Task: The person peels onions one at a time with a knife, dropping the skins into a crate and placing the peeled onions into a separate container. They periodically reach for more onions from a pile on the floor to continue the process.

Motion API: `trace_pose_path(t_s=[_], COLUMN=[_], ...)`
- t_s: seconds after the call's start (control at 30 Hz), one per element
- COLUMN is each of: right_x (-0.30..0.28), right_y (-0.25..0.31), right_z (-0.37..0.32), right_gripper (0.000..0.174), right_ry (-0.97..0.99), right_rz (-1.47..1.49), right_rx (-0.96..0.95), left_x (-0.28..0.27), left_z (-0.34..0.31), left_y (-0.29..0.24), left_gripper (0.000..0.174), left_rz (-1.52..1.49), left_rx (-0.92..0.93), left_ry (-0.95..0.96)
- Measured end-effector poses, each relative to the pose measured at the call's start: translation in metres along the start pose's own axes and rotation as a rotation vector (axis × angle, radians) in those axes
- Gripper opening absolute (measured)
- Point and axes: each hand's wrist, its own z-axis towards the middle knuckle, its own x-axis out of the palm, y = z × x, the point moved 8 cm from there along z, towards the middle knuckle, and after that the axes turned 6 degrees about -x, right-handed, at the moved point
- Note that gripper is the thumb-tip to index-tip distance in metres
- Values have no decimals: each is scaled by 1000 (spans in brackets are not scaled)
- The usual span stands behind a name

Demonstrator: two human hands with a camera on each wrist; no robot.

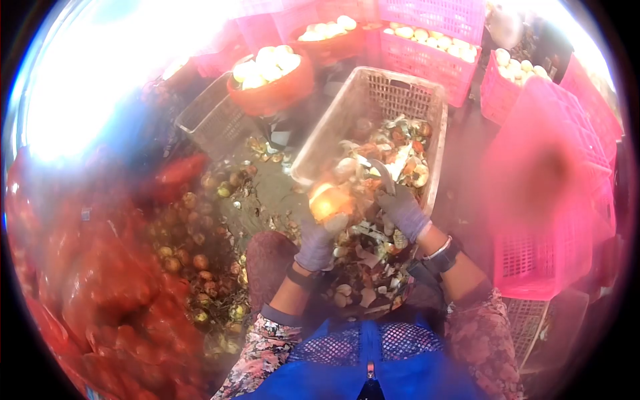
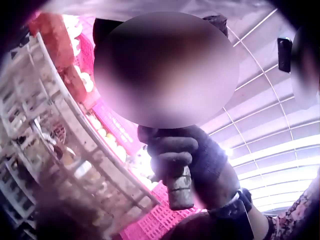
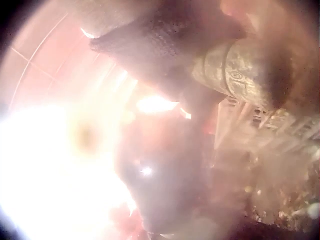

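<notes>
My gloved left hand [image 1: 313,241] holds a brownish-orange onion [image 1: 329,202] in front of the near end of a dirty white crate. To its right, my gloved right hand [image 1: 404,212] grips a knife with a curved blade [image 1: 383,175], whose tip points up toward the crate. The knife's thick wrapped handle [image 2: 180,191] sticks out below the curled fingers [image 2: 175,145] in the left wrist view. Glare and blur wash out much of the right wrist view, where the handle [image 3: 240,70] also shows.
The white crate [image 1: 437,157] contains onion skins and scraps [image 1: 403,157]. Unpeeled onions [image 1: 200,262] lie on the ground at left beside red mesh sacks [image 1: 100,287]. Behind stand an orange basin [image 1: 283,93] of peeled onions and pink crates [image 1: 433,73]; more pink crates [image 1: 543,260] stack up at right.
</notes>
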Motion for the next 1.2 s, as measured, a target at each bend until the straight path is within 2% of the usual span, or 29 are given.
trace_pose_path(t_s=[0.03, 0.1, 0.17, 0.23, 0.3, 0.4, 0.5, 0.6, 0.7, 0.8, 0.87, 1.03, 1.13, 1.17, 1.2], right_x=[-1, 0, 4, 11, 16, 24, 27, 28, 27, 28, 31, 40, 39, 37, 37], right_y=[0, 14, 33, 44, 42, 23, 17, 20, 28, 26, 22, 6, 10, 13, 14], right_z=[-1, -12, -25, -32, -32, -25, -21, -22, -28, -28, -25, -11, -13, -14, -14], right_gripper=[48, 47, 44, 45, 51, 61, 66, 66, 64, 63, 67, 73, 74, 74, 74], right_ry=[3, -115, -164, -160, -118, -106, -68, -1, 6, -21, -7, 10, -16, -10, -5], right_rz=[46, 13, -160, -290, -365, -425, -453, -483, -449, -433, -521, -679, -724, -742, -759], right_rx=[19, -303, -557, -644, -599, -637, -637, -516, -476, -526, -471, -410, -452, -456, -462], left_x=[-5, -22, -37, -32, -21, -24, -29, -29, -26, -21, -29, -3, -7, -12, -14], left_z=[2, 6, 13, 15, 15, 11, 13, 14, 7, 5, 9, -2, -2, -3, 0], left_y=[-1, 6, 8, 0, -6, -6, 1, -1, -7, -8, 8, -8, -3, 1, 3], left_gripper=[69, 73, 80, 86, 92, 94, 95, 96, 98, 100, 97, 98, 97, 96, 95], left_rz=[44, 131, 242, 358, 477, 632, 534, 601, 580, 590, 558, 729, 713, 696, 547], left_rx=[5, 15, 180, 286, 335, 528, 483, 484, 494, 493, 464, 672, 613, 545, 406], left_ry=[-20, -60, -111, -119, -86, -106, -105, -106, -178, -177, -144, -75, -84, -98, -56])
